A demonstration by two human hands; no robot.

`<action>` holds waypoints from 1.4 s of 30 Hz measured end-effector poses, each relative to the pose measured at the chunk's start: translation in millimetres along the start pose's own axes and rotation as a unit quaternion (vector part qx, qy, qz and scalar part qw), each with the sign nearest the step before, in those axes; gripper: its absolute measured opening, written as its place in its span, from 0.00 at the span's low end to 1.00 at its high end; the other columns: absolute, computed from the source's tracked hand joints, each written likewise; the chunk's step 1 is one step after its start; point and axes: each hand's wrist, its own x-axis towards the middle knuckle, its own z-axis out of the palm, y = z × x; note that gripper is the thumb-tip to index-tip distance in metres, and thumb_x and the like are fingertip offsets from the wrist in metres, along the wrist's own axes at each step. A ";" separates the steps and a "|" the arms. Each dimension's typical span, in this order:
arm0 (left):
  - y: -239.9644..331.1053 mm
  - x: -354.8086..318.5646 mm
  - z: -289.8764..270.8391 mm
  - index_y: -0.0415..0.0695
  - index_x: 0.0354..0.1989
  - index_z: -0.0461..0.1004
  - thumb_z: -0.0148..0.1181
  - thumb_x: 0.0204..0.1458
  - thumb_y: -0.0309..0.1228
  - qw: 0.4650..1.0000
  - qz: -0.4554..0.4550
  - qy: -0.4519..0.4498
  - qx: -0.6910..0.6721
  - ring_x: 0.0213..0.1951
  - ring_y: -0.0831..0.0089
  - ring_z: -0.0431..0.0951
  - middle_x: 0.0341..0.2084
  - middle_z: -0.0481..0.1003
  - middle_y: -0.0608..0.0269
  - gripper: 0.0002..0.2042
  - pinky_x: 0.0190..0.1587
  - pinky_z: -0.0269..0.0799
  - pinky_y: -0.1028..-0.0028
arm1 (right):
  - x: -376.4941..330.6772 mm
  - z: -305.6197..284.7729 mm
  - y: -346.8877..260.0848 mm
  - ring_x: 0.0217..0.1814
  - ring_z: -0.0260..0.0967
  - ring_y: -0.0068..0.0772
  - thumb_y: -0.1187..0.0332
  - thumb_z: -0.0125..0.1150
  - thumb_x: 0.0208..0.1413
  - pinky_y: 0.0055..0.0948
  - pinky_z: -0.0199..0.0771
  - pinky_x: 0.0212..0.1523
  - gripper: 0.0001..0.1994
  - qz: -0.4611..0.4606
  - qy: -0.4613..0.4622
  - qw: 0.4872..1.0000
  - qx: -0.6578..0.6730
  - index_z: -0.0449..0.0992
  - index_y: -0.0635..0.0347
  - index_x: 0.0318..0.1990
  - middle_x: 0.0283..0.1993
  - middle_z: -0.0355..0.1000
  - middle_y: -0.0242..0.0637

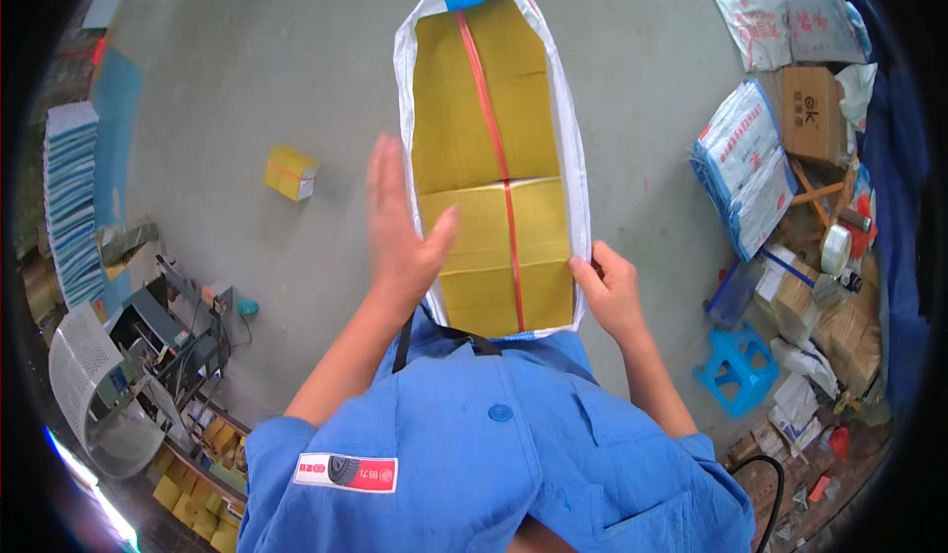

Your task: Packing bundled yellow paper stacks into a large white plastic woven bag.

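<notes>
A long white woven sack with a blue end lies open in front of me. Inside it sit yellow cardboard boxes bound with a red strap. My right hand pinches the sack's near right rim. Held flat with its fingers spread, my left hand hovers blurred over the sack's near left edge, with nothing in it.
A small yellow strapped box lies alone on the grey floor to the left. A strapping machine and a stack of flat sacks stand far left. On the right are folded sack bundles, a brown carton and a blue stool.
</notes>
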 end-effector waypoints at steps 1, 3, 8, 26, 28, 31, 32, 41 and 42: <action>-6.4 -22.4 -8.6 0.34 0.70 0.50 0.63 0.48 0.28 0.990 -0.108 -0.055 -0.069 0.68 0.54 0.58 0.66 0.59 0.45 0.40 0.68 0.53 0.60 | -5.7 -1.5 8.1 0.31 0.70 0.25 0.70 0.62 0.55 0.27 0.72 0.33 0.08 0.000 0.000 1.000 -0.030 0.73 0.67 0.35 0.29 0.73 0.39; -20.6 -74.5 -13.1 0.32 0.66 0.57 0.62 0.52 0.29 0.894 -0.319 -0.163 -0.269 0.61 0.61 0.66 0.59 0.67 0.48 0.33 0.64 0.60 0.63 | -13.9 1.4 14.6 0.27 0.67 0.23 0.70 0.62 0.55 0.28 0.70 0.30 0.09 -0.004 -0.003 0.998 -0.057 0.71 0.67 0.29 0.25 0.72 0.38; -11.9 -131.8 -12.4 0.33 0.53 0.71 0.61 0.58 0.31 0.770 -0.456 -0.169 -0.413 0.46 0.74 0.75 0.45 0.77 0.58 0.18 0.52 0.71 0.71 | -32.3 4.1 20.6 0.25 0.65 0.21 0.69 0.63 0.56 0.27 0.68 0.28 0.11 0.000 -0.035 0.999 -0.039 0.71 0.68 0.27 0.22 0.70 0.36; -35.0 -111.0 -21.3 0.36 0.28 0.71 0.61 0.54 0.32 0.880 -0.373 -0.200 -0.217 0.24 0.78 0.73 0.21 0.73 0.62 0.11 0.29 0.72 0.73 | -20.2 -3.9 7.5 0.20 0.71 0.27 0.66 0.61 0.55 0.32 0.71 0.24 0.14 0.084 -0.224 0.970 -0.045 0.72 0.68 0.23 0.17 0.70 0.39; -28.3 -75.5 -23.6 0.36 0.36 0.70 0.59 0.53 0.29 0.907 -0.343 -0.080 -0.231 0.33 0.75 0.74 0.29 0.75 0.58 0.09 0.37 0.72 0.72 | 1.0 -8.9 -25.9 0.25 0.72 0.28 0.66 0.62 0.54 0.33 0.72 0.29 0.11 -0.033 -0.063 0.987 -0.145 0.72 0.67 0.29 0.22 0.72 0.40; -26.2 -24.9 -11.7 0.35 0.37 0.70 0.55 0.51 0.25 0.951 -0.240 0.005 -0.196 0.32 0.76 0.74 0.29 0.75 0.59 0.07 0.36 0.72 0.72 | 35.9 11.4 -50.7 0.30 0.70 0.25 0.71 0.61 0.53 0.32 0.71 0.30 0.07 -0.123 0.051 0.991 -0.029 0.71 0.65 0.33 0.28 0.73 0.35; -32.1 -13.1 -7.9 0.35 0.35 0.68 0.49 0.46 0.20 0.955 -0.261 -0.047 -0.137 0.30 0.74 0.70 0.29 0.72 0.61 0.08 0.35 0.69 0.75 | 53.2 14.0 -47.8 0.30 0.69 0.26 0.75 0.56 0.52 0.32 0.71 0.32 0.05 -0.130 0.050 0.987 -0.083 0.71 0.65 0.35 0.31 0.74 0.36; -23.8 -6.8 18.2 0.31 0.47 0.72 0.40 0.53 0.16 0.759 -0.466 0.028 -0.453 0.40 0.65 0.79 0.40 0.77 0.50 0.16 0.43 0.77 0.65 | 78.0 24.7 -15.4 0.42 0.73 0.30 0.87 0.41 0.41 0.28 0.74 0.42 0.23 0.086 0.008 0.944 0.318 0.75 0.72 0.46 0.42 0.76 0.41; -12.3 -3.2 10.0 0.30 0.49 0.71 0.39 0.53 0.16 0.769 -0.467 0.013 -0.437 0.41 0.65 0.79 0.41 0.77 0.50 0.17 0.44 0.77 0.65 | 79.2 22.3 -22.2 0.42 0.74 0.30 0.87 0.40 0.41 0.27 0.74 0.43 0.23 0.047 0.018 0.946 0.320 0.75 0.72 0.46 0.43 0.76 0.41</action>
